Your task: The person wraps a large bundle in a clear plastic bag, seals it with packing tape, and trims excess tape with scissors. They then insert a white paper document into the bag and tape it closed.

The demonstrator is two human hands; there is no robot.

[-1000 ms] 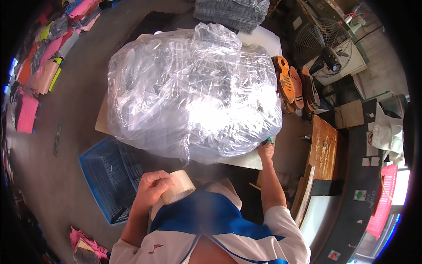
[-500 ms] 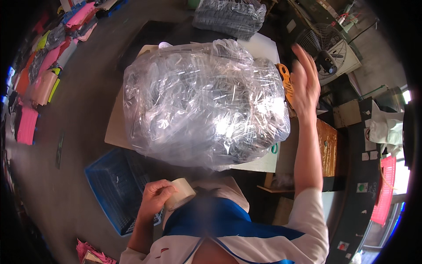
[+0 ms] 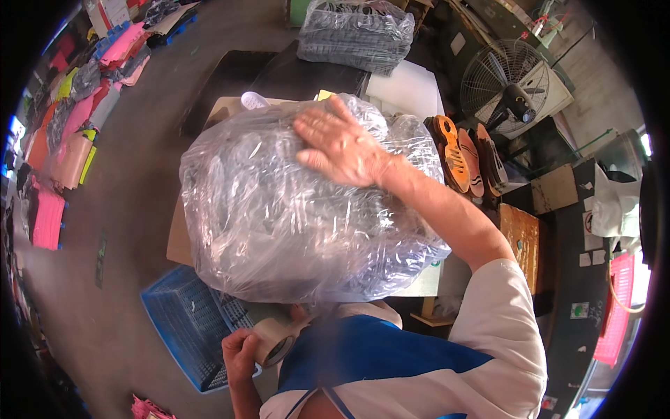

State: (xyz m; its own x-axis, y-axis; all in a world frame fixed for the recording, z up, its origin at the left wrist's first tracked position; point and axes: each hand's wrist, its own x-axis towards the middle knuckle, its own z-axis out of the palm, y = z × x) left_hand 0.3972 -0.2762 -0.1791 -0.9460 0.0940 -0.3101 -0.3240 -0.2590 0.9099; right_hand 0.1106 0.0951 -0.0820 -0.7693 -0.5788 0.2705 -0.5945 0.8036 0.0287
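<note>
Big clear plastic bag [image 3: 300, 216], stuffed w/ dark grey pieces, sits on the work table [image 3: 183, 244] right in front of the person, bulging past its near edge. Right hand [image 3: 342, 146] lies flat on top, fingers spread, gripping nothing, probably pressing to steady the load. Left hand [image 3: 241, 353], low by the blue crate [image 3: 181, 325], is closed round a tape roll [image 3: 273, 341], kept near the bag's neck, likely for quick reach.
</note>
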